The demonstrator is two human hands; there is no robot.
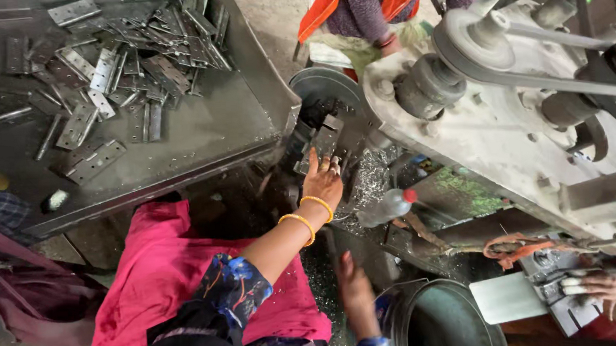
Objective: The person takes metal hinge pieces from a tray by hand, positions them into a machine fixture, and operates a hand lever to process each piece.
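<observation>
Steel hinge plate (326,141) sits upright in the machine's fixture, just under the grey machine body (502,128). Left hand (322,181) is pressed against it, fingers extended up onto the plate, two orange bangles (308,211) at the wrist. Looks like a flat-fingered hold on the plate, not a fist. Right hand (352,279) is lower, near the lap, blurred; cannot tell whether it's closed or holding anything. It hangs just beside the rim of a round metal bucket (442,320).

Metal swarf (368,184) is scattered below the fixture. Plastic bottle with red cap (390,205) lies just right of the left hand. Loose pile of hinge plates (116,67) on the grey table (201,140) upper left, well apart from both hands. Belt and pulley (477,41) on top of the machine. Pink cloth (162,272) covers the lap.

Another person's hand (604,285) at lower right edge, near a pale flat plate (505,297). A second person in orange (376,8) sits behind the machine.
</observation>
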